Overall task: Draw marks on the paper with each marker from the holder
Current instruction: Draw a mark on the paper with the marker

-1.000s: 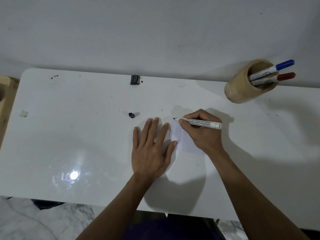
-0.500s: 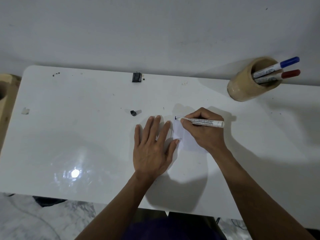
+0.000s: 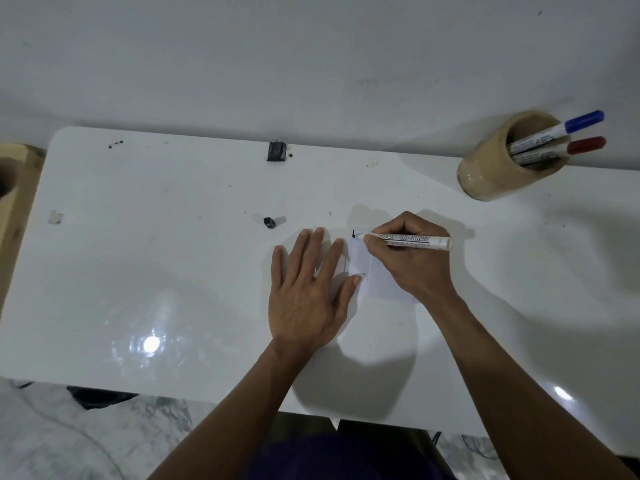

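The right hand (image 3: 412, 261) has its fingers curled tight around a marker (image 3: 408, 240), with the tip on the top corner of the paper (image 3: 367, 268) (a small dark mark is there). The left hand (image 3: 308, 292) lies flat with fingers spread, thumb on the paper's edge. The holder (image 3: 491, 168) stands well apart at the back of the counter (image 3: 156, 254).

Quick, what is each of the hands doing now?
Left hand: open, flat, thumb tip on the paper.
Right hand: closed on the marker, tip at the paper's top edge.

Dim overhead light, lamp glare on glossy table (image 3: 149, 342) (edges bowed).
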The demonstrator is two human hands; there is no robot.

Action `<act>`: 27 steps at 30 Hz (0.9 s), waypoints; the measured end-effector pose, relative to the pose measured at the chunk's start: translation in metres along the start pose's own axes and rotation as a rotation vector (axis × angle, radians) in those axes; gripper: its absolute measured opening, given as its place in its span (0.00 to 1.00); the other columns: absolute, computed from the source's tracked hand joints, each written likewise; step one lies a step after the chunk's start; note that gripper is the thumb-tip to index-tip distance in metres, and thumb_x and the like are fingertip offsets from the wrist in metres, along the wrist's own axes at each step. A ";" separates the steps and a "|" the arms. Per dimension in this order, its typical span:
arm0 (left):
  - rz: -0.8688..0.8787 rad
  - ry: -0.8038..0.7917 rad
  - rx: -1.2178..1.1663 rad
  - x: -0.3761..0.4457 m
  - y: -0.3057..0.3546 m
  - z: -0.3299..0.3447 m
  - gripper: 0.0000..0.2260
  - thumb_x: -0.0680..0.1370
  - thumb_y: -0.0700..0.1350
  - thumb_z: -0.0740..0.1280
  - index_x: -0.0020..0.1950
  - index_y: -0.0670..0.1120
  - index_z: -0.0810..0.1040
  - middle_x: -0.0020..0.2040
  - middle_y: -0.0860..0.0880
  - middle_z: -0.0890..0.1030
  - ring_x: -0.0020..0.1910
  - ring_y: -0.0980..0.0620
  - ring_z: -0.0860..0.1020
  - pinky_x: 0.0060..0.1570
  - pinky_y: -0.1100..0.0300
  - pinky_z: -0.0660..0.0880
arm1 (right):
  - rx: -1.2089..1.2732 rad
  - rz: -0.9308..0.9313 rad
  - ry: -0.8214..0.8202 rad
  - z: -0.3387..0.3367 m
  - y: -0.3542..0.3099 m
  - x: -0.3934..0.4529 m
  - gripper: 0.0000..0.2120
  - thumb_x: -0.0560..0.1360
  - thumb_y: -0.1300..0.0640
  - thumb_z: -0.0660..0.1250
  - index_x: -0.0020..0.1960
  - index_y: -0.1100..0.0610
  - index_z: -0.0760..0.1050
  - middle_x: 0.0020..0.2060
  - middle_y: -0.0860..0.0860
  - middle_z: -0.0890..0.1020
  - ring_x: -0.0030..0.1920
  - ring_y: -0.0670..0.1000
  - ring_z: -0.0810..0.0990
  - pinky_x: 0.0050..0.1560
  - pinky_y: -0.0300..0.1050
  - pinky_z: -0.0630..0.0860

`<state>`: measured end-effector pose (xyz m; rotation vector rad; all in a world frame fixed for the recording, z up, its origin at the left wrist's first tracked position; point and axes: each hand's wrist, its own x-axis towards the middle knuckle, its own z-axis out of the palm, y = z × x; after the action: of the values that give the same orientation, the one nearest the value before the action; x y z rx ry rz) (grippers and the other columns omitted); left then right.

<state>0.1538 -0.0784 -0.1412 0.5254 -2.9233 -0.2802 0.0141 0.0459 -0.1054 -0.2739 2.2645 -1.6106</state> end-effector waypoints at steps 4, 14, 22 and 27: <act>-0.004 -0.017 -0.008 -0.001 0.001 -0.002 0.26 0.81 0.63 0.58 0.75 0.52 0.71 0.78 0.46 0.69 0.79 0.45 0.62 0.76 0.39 0.59 | 0.113 0.078 -0.017 -0.006 -0.006 0.004 0.08 0.70 0.66 0.78 0.42 0.62 0.79 0.38 0.56 0.86 0.39 0.51 0.85 0.39 0.44 0.81; -0.098 -0.128 -0.270 0.010 -0.007 -0.048 0.22 0.82 0.59 0.56 0.73 0.50 0.69 0.72 0.48 0.75 0.72 0.46 0.72 0.72 0.47 0.68 | 0.544 0.181 -0.067 -0.021 -0.071 -0.003 0.12 0.71 0.73 0.74 0.42 0.58 0.78 0.43 0.56 0.86 0.42 0.56 0.85 0.39 0.45 0.80; -0.303 -0.163 -0.212 0.058 -0.061 -0.088 0.19 0.81 0.50 0.64 0.72 0.50 0.72 0.62 0.46 0.77 0.63 0.42 0.74 0.58 0.47 0.74 | 0.541 0.202 0.036 0.007 -0.093 -0.034 0.07 0.72 0.71 0.74 0.46 0.62 0.79 0.46 0.59 0.88 0.45 0.57 0.85 0.40 0.47 0.81; -0.216 -0.302 -0.197 0.071 -0.075 -0.081 0.12 0.83 0.47 0.62 0.64 0.48 0.79 0.57 0.47 0.79 0.60 0.44 0.76 0.54 0.50 0.75 | 0.473 0.235 0.097 0.020 -0.089 -0.051 0.07 0.71 0.72 0.76 0.45 0.64 0.81 0.46 0.60 0.88 0.44 0.54 0.86 0.41 0.46 0.84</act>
<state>0.1274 -0.1851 -0.0701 0.8326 -3.0730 -0.7265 0.0650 0.0163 -0.0190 0.1863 1.8182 -1.9905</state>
